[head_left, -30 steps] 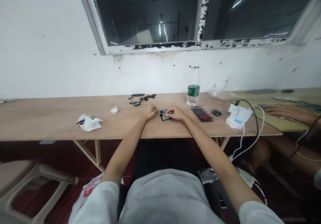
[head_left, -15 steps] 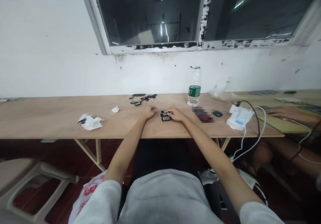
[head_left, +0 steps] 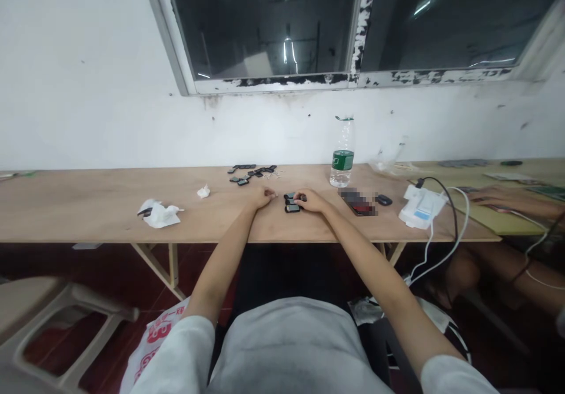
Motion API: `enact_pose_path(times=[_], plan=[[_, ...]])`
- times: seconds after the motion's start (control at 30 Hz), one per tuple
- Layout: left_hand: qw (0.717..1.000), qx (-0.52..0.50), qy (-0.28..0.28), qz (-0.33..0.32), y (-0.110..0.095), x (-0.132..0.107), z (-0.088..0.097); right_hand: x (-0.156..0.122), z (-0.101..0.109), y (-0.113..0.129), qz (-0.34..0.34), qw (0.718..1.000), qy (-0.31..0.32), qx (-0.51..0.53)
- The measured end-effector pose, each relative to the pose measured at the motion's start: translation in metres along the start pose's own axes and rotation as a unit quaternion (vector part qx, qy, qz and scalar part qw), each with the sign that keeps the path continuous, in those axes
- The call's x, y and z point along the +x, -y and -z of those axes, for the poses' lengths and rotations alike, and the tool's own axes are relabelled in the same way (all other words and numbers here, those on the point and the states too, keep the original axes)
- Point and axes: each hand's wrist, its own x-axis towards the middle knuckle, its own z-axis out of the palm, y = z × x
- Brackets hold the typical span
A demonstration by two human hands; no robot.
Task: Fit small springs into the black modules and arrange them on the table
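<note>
Several small flat black pieces with grey faces (head_left: 292,209) lie in a short stack of rows on the wooden table in front of me. My right hand (head_left: 311,200) bends over their right side, its thumb and fingertips closed on one of the pieces. Just left of the rows, my left hand (head_left: 263,197) rests low over the table with its fingers curled together. Something tiny and pale shows at its fingertips, too small to name. Farther back lies a loose group of similar black pieces (head_left: 242,180), with small whitish bits (head_left: 272,175) beside it.
A water bottle (head_left: 341,162) stands behind my right hand. To the right are a phone (head_left: 358,202), a dark oval object (head_left: 384,200) and a white box with cables (head_left: 421,207). Crumpled tissues (head_left: 162,214) lie left. Another person's hand (head_left: 494,196) is far right.
My right fingers have drawn in and curl more over the black pieces. My left fingers have closed slightly, with a pale speck now showing at their tips. The pieces stay nearly in place.
</note>
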Motion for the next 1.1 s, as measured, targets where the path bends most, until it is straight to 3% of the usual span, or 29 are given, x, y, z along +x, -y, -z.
enact_pose_path(times=[0.27,0.43,0.57,0.7,0.8,1.1], plan=[[0.999,-0.025,-0.025,-0.010,0.000,0.000,0.000,0.002,0.000,0.000,-0.047,0.995,-0.030,0.083],[0.999,-0.028,-0.038,-0.008,-0.006,0.000,0.001,0.001,0.001,0.003,-0.037,0.994,-0.021,0.102],[0.997,-0.053,-0.052,-0.032,-0.019,-0.005,0.001,0.001,0.000,0.006,-0.048,0.989,-0.051,0.130],[0.991,-0.083,-0.029,-0.097,-0.038,-0.014,-0.002,0.003,0.003,0.005,-0.060,0.980,-0.104,0.157],[0.989,-0.095,-0.018,-0.107,-0.053,-0.021,-0.007,0.005,0.006,0.004,-0.071,0.975,-0.134,0.162],[0.986,-0.097,-0.006,-0.139,-0.066,-0.028,-0.016,0.004,0.006,0.006,-0.116,0.959,-0.130,0.224]])
